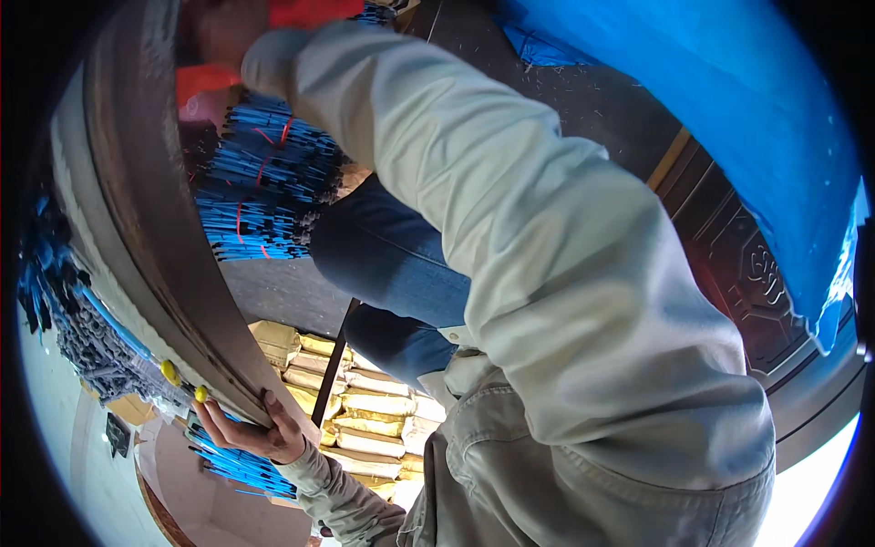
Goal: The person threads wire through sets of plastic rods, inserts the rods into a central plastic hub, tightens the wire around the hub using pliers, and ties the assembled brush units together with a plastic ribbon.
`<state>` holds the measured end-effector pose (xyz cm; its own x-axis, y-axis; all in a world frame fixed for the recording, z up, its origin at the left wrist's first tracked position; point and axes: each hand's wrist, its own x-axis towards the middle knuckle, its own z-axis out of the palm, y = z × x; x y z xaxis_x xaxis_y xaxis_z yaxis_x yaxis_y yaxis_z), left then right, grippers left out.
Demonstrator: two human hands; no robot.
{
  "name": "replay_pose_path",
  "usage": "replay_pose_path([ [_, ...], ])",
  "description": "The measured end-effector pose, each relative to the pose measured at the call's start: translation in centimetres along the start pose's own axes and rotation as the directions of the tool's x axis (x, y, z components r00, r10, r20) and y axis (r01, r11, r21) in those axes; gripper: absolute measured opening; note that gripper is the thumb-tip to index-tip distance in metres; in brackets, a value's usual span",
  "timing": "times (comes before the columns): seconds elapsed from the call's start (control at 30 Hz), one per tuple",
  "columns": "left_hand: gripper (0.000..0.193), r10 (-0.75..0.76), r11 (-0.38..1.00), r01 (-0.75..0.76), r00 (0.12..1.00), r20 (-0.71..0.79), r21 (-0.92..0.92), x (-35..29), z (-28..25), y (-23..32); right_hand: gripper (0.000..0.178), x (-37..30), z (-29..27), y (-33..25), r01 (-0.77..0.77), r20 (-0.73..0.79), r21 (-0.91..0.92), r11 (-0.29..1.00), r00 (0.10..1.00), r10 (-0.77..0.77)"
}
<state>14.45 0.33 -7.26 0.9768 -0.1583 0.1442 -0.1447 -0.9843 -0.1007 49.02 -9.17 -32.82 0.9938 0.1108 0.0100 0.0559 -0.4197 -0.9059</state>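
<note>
My left hand [260, 436] grips the edge of a work table [146, 182], with the thumb on its side and the fingers curled over the top. Close to those fingertips lie small yellow pieces [170, 372] and a slim blue rod [114, 319]. My right arm stretches across the view to the upper left. There my right hand [219, 35] is dark and smeared, beside red material [205, 80]; its fingers cannot be made out. Below it are bundles of blue and black strips [260, 173] tied with red bands.
A heap of small grey pieces [109, 356] covers part of the table top. Stacked golden packages [365, 424] lie past my knees. More blue strips [241, 465] sit beyond my left hand. A blue sheet [693, 82] hangs at upper right before a dark panelled door [743, 264].
</note>
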Motion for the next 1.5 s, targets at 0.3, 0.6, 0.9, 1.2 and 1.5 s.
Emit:
replay_pose_path([
  [0.3,0.061,-0.028,0.999,0.028,1.0,-0.013,0.033,0.1,-0.2,0.5,0.015,1.9,1.9,0.2,0.235,-0.041,-0.076,0.969,0.97,-0.239],
  [0.6,0.062,0.002,1.0,-0.002,1.0,-0.006,0.0,0.6,0.1,0.7,0.062,-4.4,11.7,-3.8,-0.079,-0.539,0.145,0.986,0.829,0.146],
  [0.9,0.065,0.008,1.0,-0.008,1.0,-0.008,-0.003,0.0,-0.4,0.1,0.032,-5.3,7.6,-3.2,-0.029,-0.131,0.166,0.986,0.99,0.052],
  [1.2,0.062,0.056,0.998,-0.056,0.998,-0.025,0.007,0.4,0.1,0.3,0.025,-2.9,1.5,3.2,0.237,-0.382,-0.011,0.971,0.897,-0.223],
  [1.5,0.063,-0.102,0.993,0.103,0.995,0.02,-0.055,-0.2,-0.8,0.5,0.018,-2.6,6.0,-9.0,0.793,-0.247,0.033,0.609,0.596,-0.764],
])
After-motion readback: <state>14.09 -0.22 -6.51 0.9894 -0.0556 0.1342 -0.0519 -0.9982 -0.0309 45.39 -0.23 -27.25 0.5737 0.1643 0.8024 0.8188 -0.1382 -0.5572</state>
